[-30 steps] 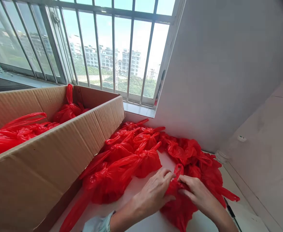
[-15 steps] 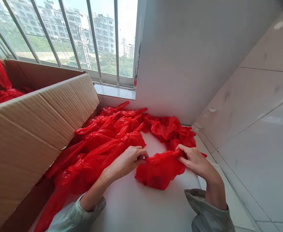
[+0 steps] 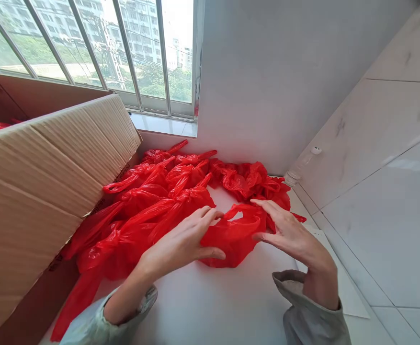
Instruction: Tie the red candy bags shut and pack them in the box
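Observation:
A red plastic bag [image 3: 233,242] lies on the white surface [image 3: 202,302] in front of me, its mouth partly spread and its handle loop raised at the top. My left hand [image 3: 191,235] is at the bag's left side, thumb and fingers apart. On the right side, my right hand [image 3: 285,230] is also open, with fingers and thumb spread around the bag's edge; whether the fingertips touch it I cannot tell. Several knotted, filled red bags [image 3: 159,201] are heaped to the left. Crumpled red bags [image 3: 245,179] lie behind.
A cardboard box [image 3: 51,163] with red bags inside stands at the left. Beyond it is a barred window [image 3: 141,52]. A clear bottle [image 3: 301,165] stands in the back right corner by the tiled wall [image 3: 385,206]. A pale sheet [image 3: 342,287] lies at the right.
Both hands have let go of the bag's gathered edge and their fingers have spread. The bag's mouth has opened and its handle loop shows. The view has shifted slightly.

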Action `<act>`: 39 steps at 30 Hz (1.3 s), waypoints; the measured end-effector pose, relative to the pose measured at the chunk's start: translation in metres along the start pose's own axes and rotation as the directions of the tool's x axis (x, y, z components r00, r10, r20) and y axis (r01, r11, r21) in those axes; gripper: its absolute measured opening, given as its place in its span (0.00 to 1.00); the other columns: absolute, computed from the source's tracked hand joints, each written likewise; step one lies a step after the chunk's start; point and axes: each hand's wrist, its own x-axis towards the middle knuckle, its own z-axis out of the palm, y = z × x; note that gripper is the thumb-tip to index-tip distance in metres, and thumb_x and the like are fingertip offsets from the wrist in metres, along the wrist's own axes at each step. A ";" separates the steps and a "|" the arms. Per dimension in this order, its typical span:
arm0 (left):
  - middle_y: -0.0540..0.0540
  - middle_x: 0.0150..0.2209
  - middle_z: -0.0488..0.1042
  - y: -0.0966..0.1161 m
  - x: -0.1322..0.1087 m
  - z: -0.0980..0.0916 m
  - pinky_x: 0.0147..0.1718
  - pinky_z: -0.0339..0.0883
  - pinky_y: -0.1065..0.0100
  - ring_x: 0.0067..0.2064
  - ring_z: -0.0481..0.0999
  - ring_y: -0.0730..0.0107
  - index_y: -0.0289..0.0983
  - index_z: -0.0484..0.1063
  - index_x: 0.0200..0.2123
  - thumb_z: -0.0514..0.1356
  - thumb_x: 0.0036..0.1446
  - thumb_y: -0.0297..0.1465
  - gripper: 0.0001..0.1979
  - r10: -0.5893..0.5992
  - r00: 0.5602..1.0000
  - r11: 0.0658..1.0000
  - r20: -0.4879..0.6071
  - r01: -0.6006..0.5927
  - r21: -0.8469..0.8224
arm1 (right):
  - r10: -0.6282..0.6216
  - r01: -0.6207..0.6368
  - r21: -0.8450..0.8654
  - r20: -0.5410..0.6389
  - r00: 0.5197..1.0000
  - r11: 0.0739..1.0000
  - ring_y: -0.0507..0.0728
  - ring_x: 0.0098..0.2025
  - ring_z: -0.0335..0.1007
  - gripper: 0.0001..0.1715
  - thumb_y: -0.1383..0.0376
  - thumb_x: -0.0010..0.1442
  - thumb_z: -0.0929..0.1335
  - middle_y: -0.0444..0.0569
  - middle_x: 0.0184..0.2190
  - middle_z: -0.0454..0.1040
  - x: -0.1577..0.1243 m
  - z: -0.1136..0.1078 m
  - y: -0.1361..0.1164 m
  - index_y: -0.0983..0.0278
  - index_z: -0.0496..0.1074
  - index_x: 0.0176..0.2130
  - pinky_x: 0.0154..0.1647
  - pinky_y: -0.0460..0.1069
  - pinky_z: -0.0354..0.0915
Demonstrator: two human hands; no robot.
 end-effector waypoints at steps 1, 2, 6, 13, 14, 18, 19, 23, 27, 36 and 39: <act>0.37 0.65 0.62 0.002 0.003 0.009 0.61 0.60 0.54 0.65 0.62 0.49 0.41 0.58 0.63 0.66 0.58 0.44 0.35 0.018 0.999 1.000 -0.034 -0.017 0.008 | -0.057 0.057 0.015 0.007 0.998 0.998 0.62 0.61 0.65 0.38 0.64 0.56 0.67 0.46 0.62 0.67 0.004 0.004 -0.006 0.51 0.62 0.64 0.55 0.54 0.65; 0.37 0.64 0.63 0.005 0.006 0.016 0.60 0.61 0.55 0.65 0.62 0.49 0.40 0.58 0.64 0.65 0.60 0.42 0.33 0.043 0.997 0.999 -0.062 -0.042 0.016 | -0.095 0.095 0.028 0.015 0.995 0.995 0.60 0.59 0.68 0.37 0.67 0.56 0.65 0.47 0.60 0.69 0.008 0.007 -0.011 0.52 0.62 0.64 0.53 0.52 0.66; 0.45 0.44 0.73 0.009 0.010 0.012 0.44 0.67 0.66 0.46 0.73 0.62 0.38 0.71 0.48 0.62 0.62 0.31 0.11 0.144 0.988 0.989 -0.052 -0.143 0.034 | -0.137 0.135 0.063 0.040 0.990 0.989 0.55 0.40 0.75 0.22 0.71 0.58 0.60 0.45 0.40 0.79 0.013 0.003 -0.018 0.57 0.75 0.47 0.39 0.48 0.66; 0.50 0.40 0.72 -0.001 -0.013 -0.059 0.37 0.64 0.73 0.38 0.72 0.71 0.38 0.75 0.32 0.63 0.62 0.35 0.09 0.261 0.958 0.963 0.121 -0.251 -0.095 | 0.062 -0.052 0.040 -0.318 0.946 0.998 0.54 0.30 0.72 0.10 0.60 0.61 0.64 0.43 0.29 0.78 -0.011 -0.031 0.014 0.58 0.76 0.35 0.29 0.46 0.63; 0.50 0.42 0.73 -0.003 -0.017 -0.064 0.40 0.64 0.73 0.41 0.73 0.70 0.39 0.76 0.33 0.62 0.63 0.34 0.07 0.284 0.948 0.957 0.142 -0.272 -0.101 | 0.090 -0.077 0.053 -0.338 0.937 0.996 0.55 0.31 0.73 0.10 0.59 0.61 0.65 0.44 0.31 0.79 -0.015 -0.035 0.017 0.58 0.76 0.36 0.31 0.47 0.64; 0.49 0.44 0.74 -0.002 -0.029 -0.069 0.47 0.65 0.71 0.48 0.73 0.67 0.42 0.77 0.34 0.59 0.65 0.28 0.08 0.405 0.890 0.913 0.209 -0.379 -0.154 | 0.197 -0.171 0.102 -0.376 0.905 0.980 0.57 0.35 0.76 0.13 0.55 0.57 0.67 0.45 0.33 0.80 -0.023 -0.043 0.022 0.58 0.77 0.36 0.38 0.50 0.68; 0.50 0.43 0.75 0.001 -0.031 -0.068 0.47 0.66 0.71 0.48 0.72 0.67 0.42 0.76 0.34 0.59 0.65 0.27 0.08 0.416 0.881 0.907 0.225 -0.383 -0.175 | 0.219 -0.197 0.098 -0.380 0.899 0.976 0.58 0.35 0.76 0.13 0.54 0.56 0.68 0.45 0.32 0.80 -0.024 -0.044 0.023 0.58 0.77 0.37 0.38 0.51 0.68; 0.51 0.38 0.75 0.012 -0.036 -0.067 0.44 0.67 0.71 0.45 0.73 0.68 0.42 0.74 0.35 0.62 0.63 0.26 0.05 0.418 0.867 0.903 0.273 -0.362 -0.232 | 0.246 -0.255 0.033 -0.415 0.876 0.966 0.59 0.35 0.77 0.16 0.57 0.54 0.67 0.45 0.35 0.81 -0.032 -0.047 0.021 0.55 0.77 0.42 0.33 0.51 0.68; 0.52 0.31 0.72 0.017 -0.036 -0.070 0.36 0.66 0.73 0.37 0.72 0.71 0.39 0.70 0.29 0.64 0.62 0.28 0.08 0.443 0.858 0.888 0.262 -0.378 -0.263 | 0.185 -0.159 0.105 -0.326 0.927 0.982 0.60 0.42 0.77 0.21 0.57 0.58 0.68 0.47 0.40 0.80 -0.045 -0.051 0.013 0.52 0.73 0.52 0.35 0.50 0.72; 0.55 0.25 0.64 0.020 -0.033 -0.057 0.27 0.58 0.74 0.27 0.65 0.77 0.37 0.63 0.23 0.62 0.64 0.41 0.21 0.325 0.926 0.936 0.190 -0.287 -0.204 | 0.076 -0.077 0.484 0.021 0.997 0.872 0.51 0.21 0.69 0.32 0.54 0.67 0.65 0.47 0.36 0.79 -0.052 -0.049 -0.018 0.49 0.57 0.67 0.24 0.48 0.73; 0.53 0.30 0.72 0.026 -0.038 -0.057 0.30 0.63 0.76 0.31 0.72 0.76 0.38 0.72 0.28 0.51 0.71 0.37 0.19 0.262 0.960 0.941 0.101 -0.231 -0.247 | 0.026 -0.028 0.332 0.012 1.000 0.943 0.48 0.16 0.64 0.28 0.55 0.68 0.63 0.47 0.41 0.78 -0.051 -0.047 -0.020 0.46 0.59 0.66 0.21 0.48 0.72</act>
